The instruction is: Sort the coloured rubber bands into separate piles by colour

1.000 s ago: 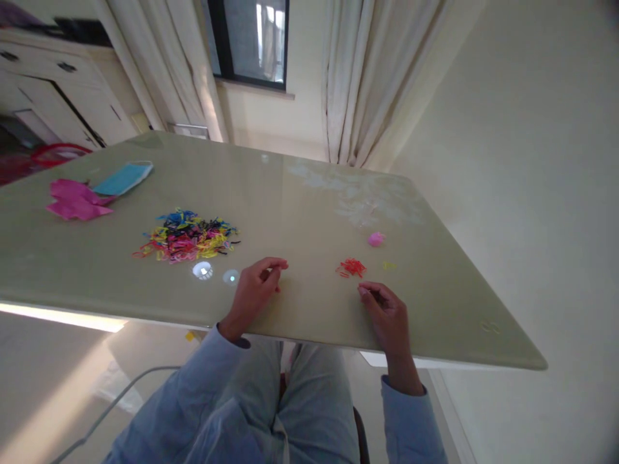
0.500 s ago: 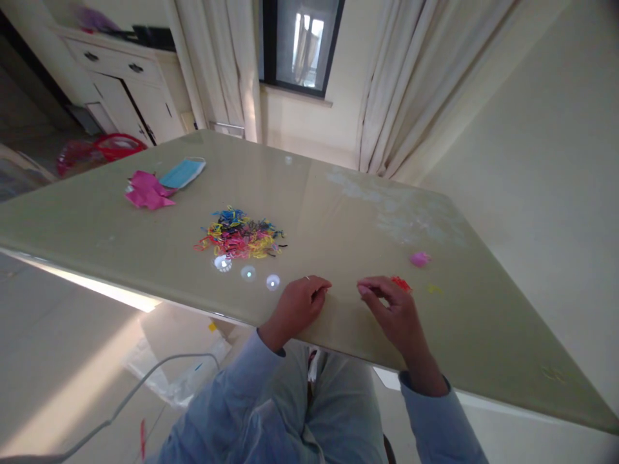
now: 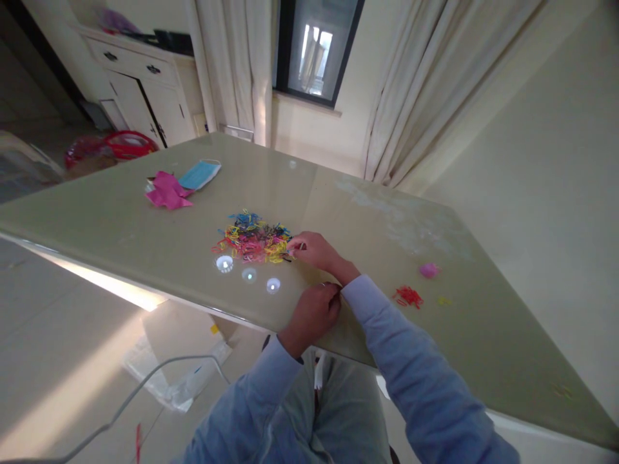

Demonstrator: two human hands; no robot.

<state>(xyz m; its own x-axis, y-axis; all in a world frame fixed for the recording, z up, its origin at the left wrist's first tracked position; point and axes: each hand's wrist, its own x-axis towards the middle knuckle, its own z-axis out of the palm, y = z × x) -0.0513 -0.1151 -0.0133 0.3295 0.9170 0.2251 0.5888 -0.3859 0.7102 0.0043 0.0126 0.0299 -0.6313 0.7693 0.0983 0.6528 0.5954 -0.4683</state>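
Observation:
A pile of small coloured rubber bands (image 3: pixel 254 241) lies on the table, with blue, yellow, red, pink and black ones mixed. My right hand (image 3: pixel 314 250) reaches across to the pile's right edge, its fingertips closed in a pinch by the yellow bands. What the pinch holds is too small to make out. Nearer the table's front edge, my left hand (image 3: pixel 315 312) is curled closed, its fingertips partly hidden beside my right cuff. Anything inside it is hidden. To the right is a small heap of red rubber bands (image 3: pixel 407 296).
A pink lump (image 3: pixel 428 270) and a few yellow bands (image 3: pixel 443 301) lie on the right. Crumpled pink paper (image 3: pixel 168 191) and a blue face mask (image 3: pixel 200 174) lie at the back left of the glossy table (image 3: pixel 159 258). A cable (image 3: pixel 145 380) crosses the floor.
My right hand has swung left from beside the red heap to the multicoloured pile, uncovering the red heap. My left hand stays near the front edge. The view has shifted slightly.

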